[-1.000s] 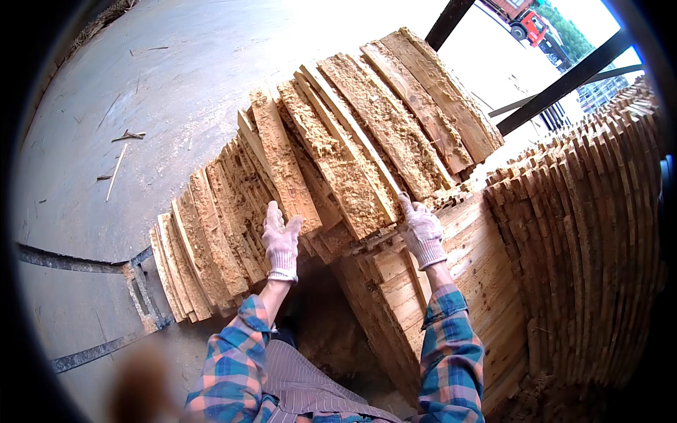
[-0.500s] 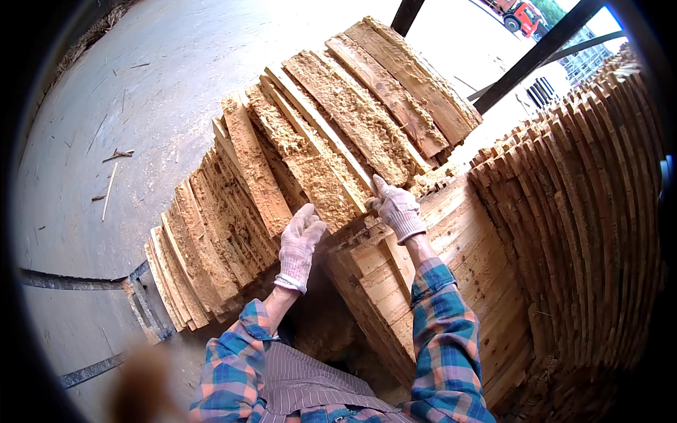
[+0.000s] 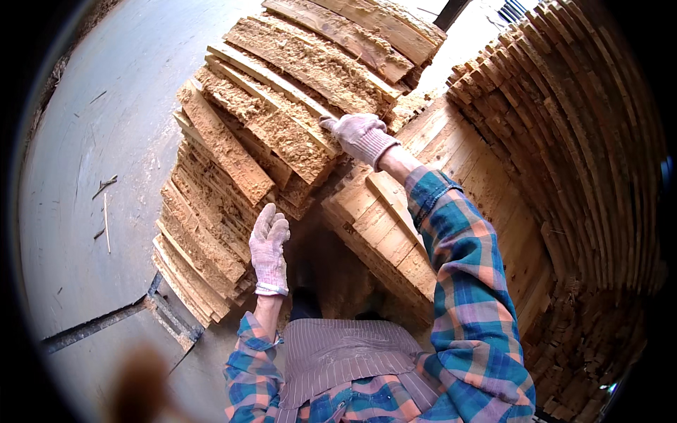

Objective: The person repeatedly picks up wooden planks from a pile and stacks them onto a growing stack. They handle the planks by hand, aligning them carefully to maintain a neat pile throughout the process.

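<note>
Both my hands wear pale, dusty knit gloves. My right hand [image 3: 360,135] is at the near end of a narrow wooden board [image 3: 271,79] in the sawdust-covered stack, its fingers bent over that end. My left hand [image 3: 269,250] is held up beside the lower boards, its fingers stretched out and nothing in them. Close to its fingertips ends a reddish board [image 3: 229,144], lying at a slant. Rough boards [image 3: 303,63] coated in sawdust lie side by side across the pile.
To the right stands a tall curved stack of thin boards [image 3: 564,141]. Between the stacks is a low platform of pale planks [image 3: 395,233]. At left the grey floor [image 3: 106,141] carries a few splinters [image 3: 106,187] and a dark metal channel [image 3: 99,324].
The view has tilted down and shifted. My left hand has drawn back a little from the boards toward my body. My right hand stays at the board's end, now reaching over it.
</note>
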The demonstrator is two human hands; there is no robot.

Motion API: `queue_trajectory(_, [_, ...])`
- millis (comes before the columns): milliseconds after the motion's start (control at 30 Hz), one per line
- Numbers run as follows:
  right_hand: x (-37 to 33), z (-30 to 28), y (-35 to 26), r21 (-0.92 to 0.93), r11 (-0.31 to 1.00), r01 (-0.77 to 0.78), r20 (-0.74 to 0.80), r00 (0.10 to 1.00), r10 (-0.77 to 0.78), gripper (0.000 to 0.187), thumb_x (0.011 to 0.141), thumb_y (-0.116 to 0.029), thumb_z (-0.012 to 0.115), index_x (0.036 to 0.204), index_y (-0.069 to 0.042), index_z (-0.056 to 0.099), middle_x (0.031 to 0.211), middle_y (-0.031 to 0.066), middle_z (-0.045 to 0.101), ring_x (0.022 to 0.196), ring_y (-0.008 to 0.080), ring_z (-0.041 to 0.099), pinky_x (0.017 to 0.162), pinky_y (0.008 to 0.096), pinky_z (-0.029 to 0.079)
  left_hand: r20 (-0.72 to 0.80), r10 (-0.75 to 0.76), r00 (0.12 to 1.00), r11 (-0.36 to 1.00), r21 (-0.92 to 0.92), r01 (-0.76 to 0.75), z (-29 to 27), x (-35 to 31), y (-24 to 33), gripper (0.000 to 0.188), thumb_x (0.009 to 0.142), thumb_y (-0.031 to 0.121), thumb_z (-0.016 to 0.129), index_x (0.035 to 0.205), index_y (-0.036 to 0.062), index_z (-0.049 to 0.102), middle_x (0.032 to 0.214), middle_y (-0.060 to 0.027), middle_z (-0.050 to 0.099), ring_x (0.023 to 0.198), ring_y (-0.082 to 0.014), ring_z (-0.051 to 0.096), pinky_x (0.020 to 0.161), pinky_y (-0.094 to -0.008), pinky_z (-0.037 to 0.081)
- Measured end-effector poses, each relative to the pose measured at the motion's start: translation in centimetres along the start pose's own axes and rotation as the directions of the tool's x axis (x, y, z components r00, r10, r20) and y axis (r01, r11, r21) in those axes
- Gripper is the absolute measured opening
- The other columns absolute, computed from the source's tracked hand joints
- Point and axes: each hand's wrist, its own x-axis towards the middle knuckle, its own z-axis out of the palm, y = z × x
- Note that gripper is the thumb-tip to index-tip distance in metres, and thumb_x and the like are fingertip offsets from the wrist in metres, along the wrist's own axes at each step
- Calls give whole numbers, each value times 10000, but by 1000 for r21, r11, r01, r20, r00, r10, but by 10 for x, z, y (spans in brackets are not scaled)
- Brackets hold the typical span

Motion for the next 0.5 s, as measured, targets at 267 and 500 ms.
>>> queue_trajectory(267, [-34,6,24,539,822,-187,-30,970,240,476,916,-102,516,1368,-237,446,775,85,615,634,179,608,521,325,542,-94,115,989,993,41,-112,-34,25,-6,630,842,108,682,1373,-31,371,1305,-147,461,1134,-214,478,940,-298,424])
queue_trajectory(500, [-40,19,200,972,233,-2,-161,716,679,581,850,-126,654,1378,-101,411,1043,115,670,749,84,612,585,188,545,-212,469,857,492,869,-55,-50,193,20,880,812,513,568,1460,45,200,1347,-154,454,868,-178,428,705,-310,373])
